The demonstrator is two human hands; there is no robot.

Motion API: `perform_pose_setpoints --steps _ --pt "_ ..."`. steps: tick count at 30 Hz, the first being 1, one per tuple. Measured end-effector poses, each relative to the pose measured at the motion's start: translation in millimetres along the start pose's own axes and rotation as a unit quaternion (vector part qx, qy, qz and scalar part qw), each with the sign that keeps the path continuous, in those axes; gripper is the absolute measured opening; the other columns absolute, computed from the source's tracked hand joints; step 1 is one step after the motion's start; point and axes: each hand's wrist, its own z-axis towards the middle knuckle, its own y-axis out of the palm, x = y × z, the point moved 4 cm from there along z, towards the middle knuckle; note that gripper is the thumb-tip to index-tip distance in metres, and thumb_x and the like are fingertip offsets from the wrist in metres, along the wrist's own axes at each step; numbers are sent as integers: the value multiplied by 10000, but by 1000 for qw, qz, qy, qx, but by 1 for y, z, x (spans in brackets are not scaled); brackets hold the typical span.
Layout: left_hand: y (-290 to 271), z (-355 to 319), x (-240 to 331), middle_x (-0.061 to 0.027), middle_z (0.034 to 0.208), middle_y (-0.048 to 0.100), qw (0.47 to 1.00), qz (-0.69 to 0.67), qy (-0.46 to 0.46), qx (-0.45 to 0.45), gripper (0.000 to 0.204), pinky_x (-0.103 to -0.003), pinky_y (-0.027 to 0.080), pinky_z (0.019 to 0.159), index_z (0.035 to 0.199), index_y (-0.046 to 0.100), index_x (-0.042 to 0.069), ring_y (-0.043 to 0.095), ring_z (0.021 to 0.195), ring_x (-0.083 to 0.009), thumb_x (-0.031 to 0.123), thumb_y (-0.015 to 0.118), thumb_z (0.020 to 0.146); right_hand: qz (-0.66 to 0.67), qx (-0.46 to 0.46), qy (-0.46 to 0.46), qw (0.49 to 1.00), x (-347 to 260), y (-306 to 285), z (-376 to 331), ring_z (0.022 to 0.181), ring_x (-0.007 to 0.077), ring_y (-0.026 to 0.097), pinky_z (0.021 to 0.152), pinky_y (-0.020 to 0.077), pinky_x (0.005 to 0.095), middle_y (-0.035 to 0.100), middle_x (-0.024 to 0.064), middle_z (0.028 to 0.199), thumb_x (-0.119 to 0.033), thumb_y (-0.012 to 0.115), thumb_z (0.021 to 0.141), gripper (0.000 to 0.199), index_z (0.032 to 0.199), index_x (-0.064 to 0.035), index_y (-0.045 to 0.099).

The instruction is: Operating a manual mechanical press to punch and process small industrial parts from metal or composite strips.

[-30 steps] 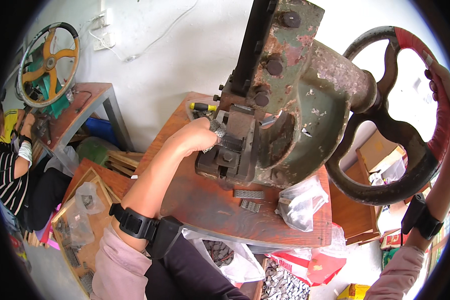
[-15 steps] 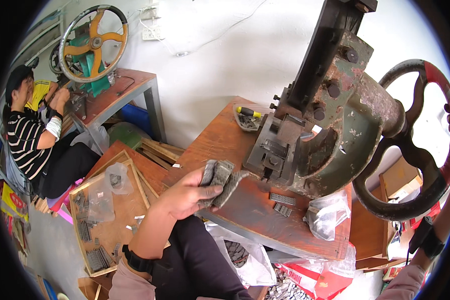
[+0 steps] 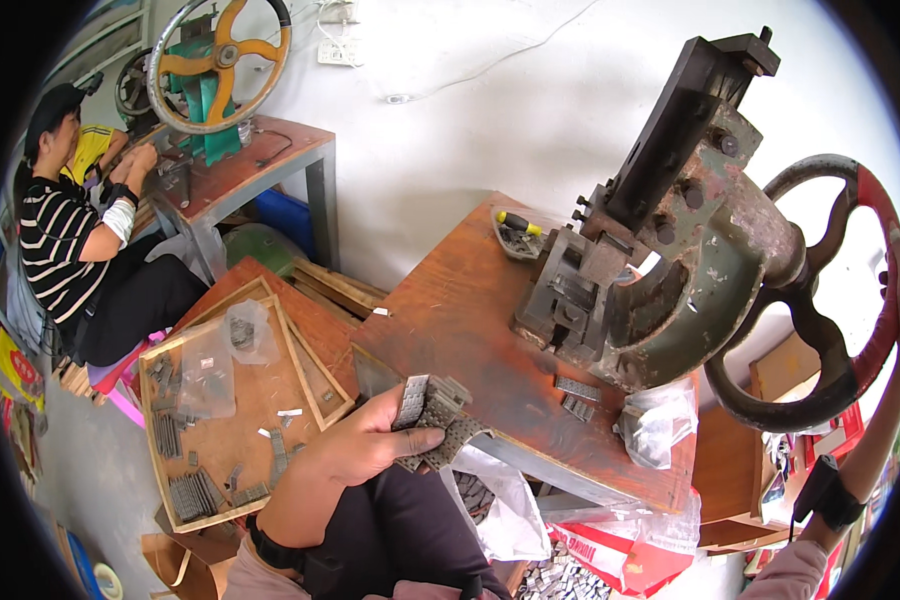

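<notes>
metal strips (image 3: 432, 415) fanned in left hand (image 3: 355, 450), long axes pointing up-right.

A small metalworking workshop is shown: a rusty hand-wheel press (image 3: 670, 270) is mounted on a worn wooden surface (image 3: 450, 300), and a tray of metal parts (image 3: 230, 410) is set on the floor.

White plastered wall (image 3: 450, 150) behind; grey concrete floor (image 3: 90, 470) lower left; second reddish wooden table on grey metal legs (image 3: 270, 165) against wall.
</notes>
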Motion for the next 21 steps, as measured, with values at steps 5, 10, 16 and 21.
perform_pose_setpoints --steps 5,10,16,21 --pt "-2 -9 -1 -16 1092 583 1000 18 -20 -10 426 -262 481 742 1330 412 49 555 932 -96 56 564 932 -26 -9 5 1000 4 0 0 632 265 659 545 536 352 648 195 789 -404 557 893 578 1104 134 577" --pt "-5 -12 -2 -12 1122 566 997 47 -40 -46 463 -245 473 745 1362 363 45 539 950 -79 65 553 941 -53 2 3 999 2 2 6 606 255 651 524 531 356 642 183 756 -400 543 893 567 1089 130 583" --pt "-1 -7 -2 -82 1220 530 986 162 -7 -24 511 -293 406 946 1388 303 -22 493 1091 -141 14 527 931 -59 2 2 998 7 3 2 594 255 647 520 529 352 651 186 765 -417 527 894 584 1104 125 581" --pt "5 -4 -7 -121 1224 530 975 217 -33 -37 504 -303 380 977 1385 300 -35 481 1128 -158 11 507 928 -105 21 -7 994 9 2 12 649 287 660 575 536 405 663 207 788 -438 515 895 594 1124 105 586"
